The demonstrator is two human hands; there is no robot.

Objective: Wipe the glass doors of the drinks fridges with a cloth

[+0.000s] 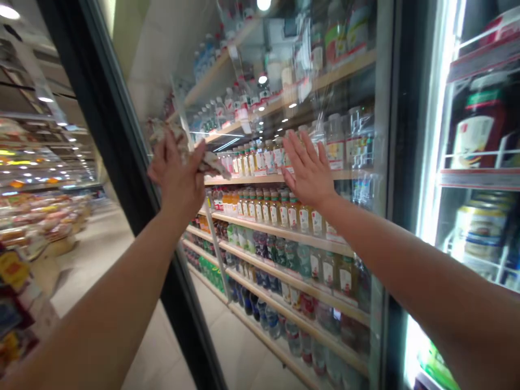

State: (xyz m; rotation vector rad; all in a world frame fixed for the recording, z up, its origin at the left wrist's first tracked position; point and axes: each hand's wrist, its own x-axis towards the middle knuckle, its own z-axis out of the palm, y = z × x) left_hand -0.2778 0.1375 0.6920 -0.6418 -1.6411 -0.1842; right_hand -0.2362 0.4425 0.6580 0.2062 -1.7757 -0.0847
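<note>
A glass door (252, 49) with a dark frame stands swung open before me, filling the middle of the view. Near its left edge my left hand (174, 170) presses a crumpled, pale patterned cloth (176, 132) to the pane. Its fingers are bent over the cloth, and part of the cloth sticks out to the right past the thumb. Farther right, my right hand (309, 170) lies against the glass with its fingers stretched out, holding nothing. Streaks and reflected lights show on the pane above both hands.
Bottles (280, 208) in rows on wooden shelves (280, 233) show in the glass. At right is a lit cooler interior with a wire-fronted shelf (479, 179) and a red-brown bottle (475, 130). To the left, a shop aisle (109, 227) runs past piled packaged goods (44, 216).
</note>
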